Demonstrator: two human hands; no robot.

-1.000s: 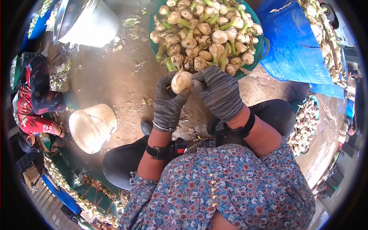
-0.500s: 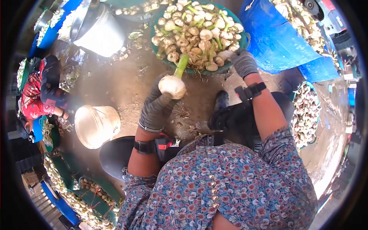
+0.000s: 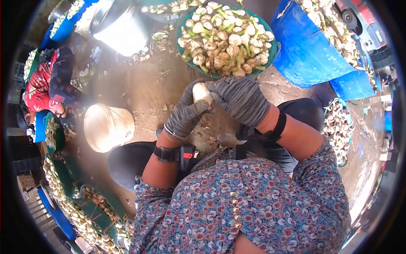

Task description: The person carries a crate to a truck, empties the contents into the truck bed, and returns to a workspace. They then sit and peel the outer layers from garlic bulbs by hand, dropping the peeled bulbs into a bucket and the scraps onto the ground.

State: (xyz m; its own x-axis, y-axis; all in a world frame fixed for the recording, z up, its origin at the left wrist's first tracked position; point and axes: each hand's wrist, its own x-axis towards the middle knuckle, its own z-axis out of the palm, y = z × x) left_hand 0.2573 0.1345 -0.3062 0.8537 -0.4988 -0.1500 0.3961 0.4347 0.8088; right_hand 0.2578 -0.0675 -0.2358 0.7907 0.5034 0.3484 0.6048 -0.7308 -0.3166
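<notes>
My left hand [image 3: 186, 110], in a grey striped glove, is closed around a white garlic bulb [image 3: 202, 93] in front of my chest. My right hand [image 3: 241, 98], gloved the same way, has its bent fingers pressed against the bulb's right side. The two hands hide the bulb's stem and most of its edges. Just beyond them stands a round green tub [image 3: 274, 50] heaped with garlic bulbs [image 3: 232, 51], several with thick green stems and soil-brown skins.
A white bucket [image 3: 101, 127] stands on the dirt floor at left, near my knee. Blue barrels [image 3: 304, 55] with stalks are at upper right, a green basket of bulbs [image 3: 338, 127] at right. A person in red [image 3: 40, 86] sits far left. Green baskets [image 3: 101, 220] lie lower left.
My right hand has come from the tub's edge to the bulb in my left hand. The bulb's green stem, upright before, is now out of sight.
</notes>
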